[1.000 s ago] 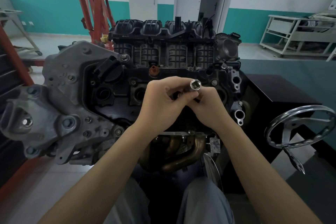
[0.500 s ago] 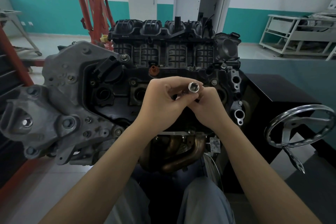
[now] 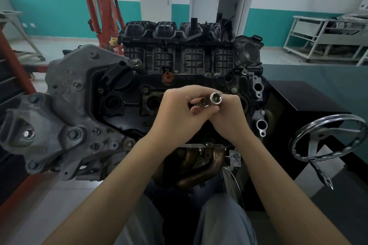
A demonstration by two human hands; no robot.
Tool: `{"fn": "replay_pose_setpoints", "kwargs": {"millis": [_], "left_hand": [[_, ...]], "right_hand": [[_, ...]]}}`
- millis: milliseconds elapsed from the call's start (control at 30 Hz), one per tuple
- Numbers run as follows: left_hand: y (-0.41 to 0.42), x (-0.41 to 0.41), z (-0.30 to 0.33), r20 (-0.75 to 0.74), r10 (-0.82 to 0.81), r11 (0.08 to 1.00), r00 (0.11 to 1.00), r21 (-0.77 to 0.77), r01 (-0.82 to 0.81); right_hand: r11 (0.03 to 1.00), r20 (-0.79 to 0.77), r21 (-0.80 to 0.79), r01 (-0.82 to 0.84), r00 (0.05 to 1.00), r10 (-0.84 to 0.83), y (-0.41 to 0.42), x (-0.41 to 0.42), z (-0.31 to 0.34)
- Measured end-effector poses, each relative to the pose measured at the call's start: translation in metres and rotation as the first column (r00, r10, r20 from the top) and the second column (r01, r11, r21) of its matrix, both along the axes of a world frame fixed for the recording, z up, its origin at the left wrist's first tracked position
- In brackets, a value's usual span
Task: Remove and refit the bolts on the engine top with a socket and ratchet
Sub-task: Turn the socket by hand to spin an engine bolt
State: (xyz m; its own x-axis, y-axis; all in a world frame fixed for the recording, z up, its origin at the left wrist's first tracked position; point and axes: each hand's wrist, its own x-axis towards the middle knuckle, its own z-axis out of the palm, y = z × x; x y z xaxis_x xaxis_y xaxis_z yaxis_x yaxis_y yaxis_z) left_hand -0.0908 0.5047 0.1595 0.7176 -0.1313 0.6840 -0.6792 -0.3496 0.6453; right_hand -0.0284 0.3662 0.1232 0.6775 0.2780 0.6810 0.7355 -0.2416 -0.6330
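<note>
Head view: both hands, left (image 3: 175, 113) and right (image 3: 229, 117), pinch the shiny chrome socket (image 3: 216, 98) above the black engine top (image 3: 199, 81); a slip could drop it into a well.

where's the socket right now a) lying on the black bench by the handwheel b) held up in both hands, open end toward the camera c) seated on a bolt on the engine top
b: the socket is held between the left hand and right hand above the engine top, its hollow end facing the camera.
</note>
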Motion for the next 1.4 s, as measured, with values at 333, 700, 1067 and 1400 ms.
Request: {"fn": "replay_pose_setpoints", "kwargs": {"millis": [333,700,1067,1400], "left_hand": [[0.0036,0.0039,-0.0023,-0.009,-0.051,0.991,0.999,-0.122,0.049],[0.0012,0.0065,-0.0075,0.039,0.035,0.995,0.999,-0.094,-0.031],[0.0008,0.0036,-0.0070,0.084,0.082,0.995,0.993,-0.057,-0.078],[-0.0006,0.0040,-0.0053,0.033,-0.077,0.987,0.996,-0.136,0.081]], "right_hand": [[0.999,0.013,-0.033,-0.042,0.999,0.042,-0.0007,-0.0021,0.0033],[0.995,0.010,-0.088,-0.048,0.999,0.049,-0.0020,-0.0020,0.0043],[0.998,0.012,-0.056,-0.027,1.000,0.028,-0.0016,-0.0003,0.0026],[0.998,-0.036,-0.050,0.027,0.999,-0.029,-0.0010,0.0006,0.0011]]}}
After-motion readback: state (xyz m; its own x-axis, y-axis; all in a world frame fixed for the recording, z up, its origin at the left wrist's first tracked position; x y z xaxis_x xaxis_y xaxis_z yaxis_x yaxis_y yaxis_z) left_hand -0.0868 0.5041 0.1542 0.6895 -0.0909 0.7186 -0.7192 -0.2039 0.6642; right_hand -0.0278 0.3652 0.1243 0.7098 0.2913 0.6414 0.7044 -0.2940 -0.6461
